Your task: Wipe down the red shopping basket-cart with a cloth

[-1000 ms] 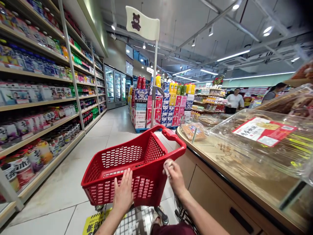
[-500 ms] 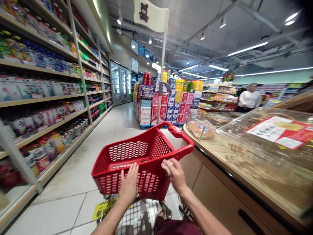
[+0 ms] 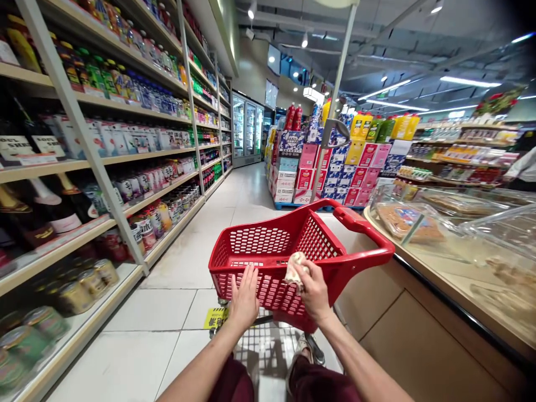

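Observation:
A red plastic shopping cart [image 3: 347,262] with perforated sides stands sideways in front of me, its handle toward the right. My left hand [image 3: 246,298] lies with fingers stretched out against the cart's near side, just below the rim. With my right hand [image 3: 314,293] I grip a crumpled whitish cloth [image 3: 295,269] at the near rim, right of my left hand. The cloth touches the cart there. A pale pole [image 3: 341,61] rises behind the basket; whether it is fixed to the cart I cannot tell.
Drink shelves [image 3: 167,151] line the left side of the tiled aisle [image 3: 184,240]. Stacked cartons [image 3: 307,159] with bottles on top stand beyond the cart. A counter [image 3: 381,301] with packaged baked goods [image 3: 412,220] borders the right. A yellow floor sticker [image 3: 215,318] lies below the cart.
The view has swung left, so the cart appears farther right. My right hand has moved the cloth along the near rim toward my left hand, away from the handle. My left hand stays flat.

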`<action>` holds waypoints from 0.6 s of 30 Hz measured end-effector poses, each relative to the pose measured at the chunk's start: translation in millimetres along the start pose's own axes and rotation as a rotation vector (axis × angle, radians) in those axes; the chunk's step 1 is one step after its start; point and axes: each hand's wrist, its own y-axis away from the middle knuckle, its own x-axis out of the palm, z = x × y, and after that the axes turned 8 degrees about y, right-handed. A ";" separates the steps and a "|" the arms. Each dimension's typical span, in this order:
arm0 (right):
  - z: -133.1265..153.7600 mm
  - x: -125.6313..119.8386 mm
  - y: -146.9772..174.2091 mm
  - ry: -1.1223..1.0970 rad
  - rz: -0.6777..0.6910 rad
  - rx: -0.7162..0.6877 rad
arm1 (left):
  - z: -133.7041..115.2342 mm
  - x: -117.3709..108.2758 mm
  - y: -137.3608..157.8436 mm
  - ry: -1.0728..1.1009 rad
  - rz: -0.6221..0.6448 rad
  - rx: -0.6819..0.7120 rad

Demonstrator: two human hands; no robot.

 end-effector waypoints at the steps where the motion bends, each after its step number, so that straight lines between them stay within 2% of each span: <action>1: 5.6 5.2 3.5 0.003 0.045 -0.036 | 4.4 -0.4 3.0 0.003 0.001 0.002; 4: 27.5 23.0 21.6 -0.018 0.176 -0.144 | 17.7 -2.3 13.8 0.012 0.003 0.007; 6: 42.5 33.9 25.8 -0.056 0.177 -0.156 | 25.7 -3.2 21.8 0.019 -0.016 -0.036; 10: 68.9 54.6 12.2 -0.082 0.158 -0.161 | 36.8 -2.2 36.7 0.065 -0.018 -0.152; 14: 100.2 71.4 2.8 -0.081 0.240 -0.266 | 50.5 -0.2 51.7 0.094 0.085 -0.278; 18: 135.5 85.8 -18.5 -0.102 0.249 -0.293 | 73.0 -4.6 64.8 0.085 0.138 -0.486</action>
